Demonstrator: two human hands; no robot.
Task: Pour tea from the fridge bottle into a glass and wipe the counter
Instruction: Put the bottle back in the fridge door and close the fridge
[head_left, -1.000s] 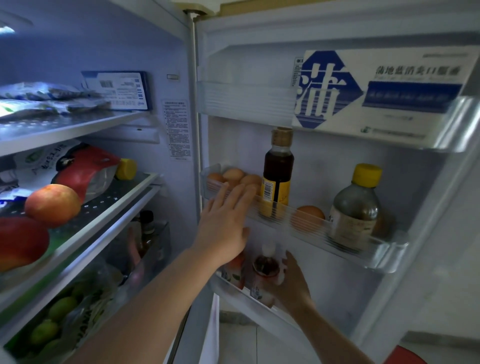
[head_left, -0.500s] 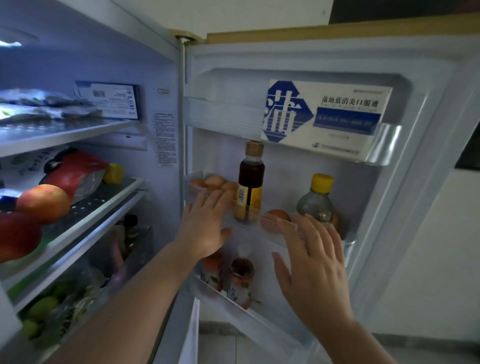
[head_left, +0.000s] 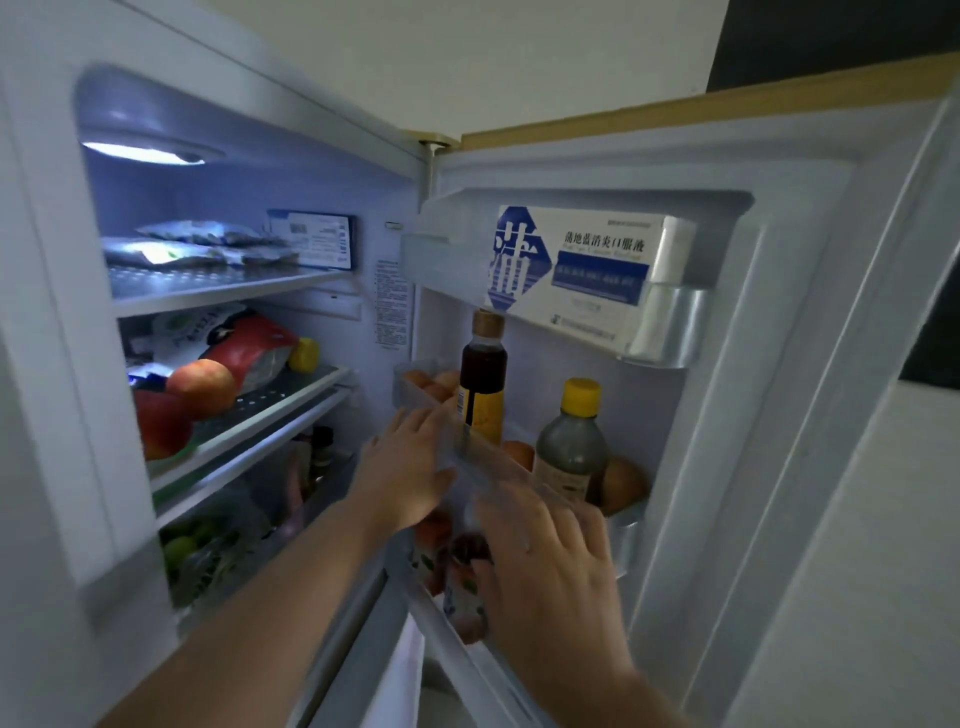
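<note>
Two small tea bottles with red-orange labels stand in the lower door shelf (head_left: 467, 657) of the open fridge. The nearer tea bottle (head_left: 464, 597) is partly hidden by my right hand (head_left: 550, 571), whose fingers are spread in front of it, thumb close to its neck. I cannot see a closed grip. The second tea bottle (head_left: 430, 545) stands just behind, to the left. My left hand (head_left: 405, 473) lies flat against the clear rim of the middle door shelf (head_left: 626, 540), holding nothing.
The middle door shelf holds a dark cork-capped bottle (head_left: 483, 379), a yellow-capped bottle (head_left: 571, 447) and eggs (head_left: 431, 382). A blue-and-white box (head_left: 571, 270) fills the top door shelf. Fruit (head_left: 200, 387) and bags sit on the inner shelves at left.
My right hand has dropped from in front of the middle door shelf to the tea bottles below. The left hand stays on the shelf rim. The view has pulled back and tilted up.
</note>
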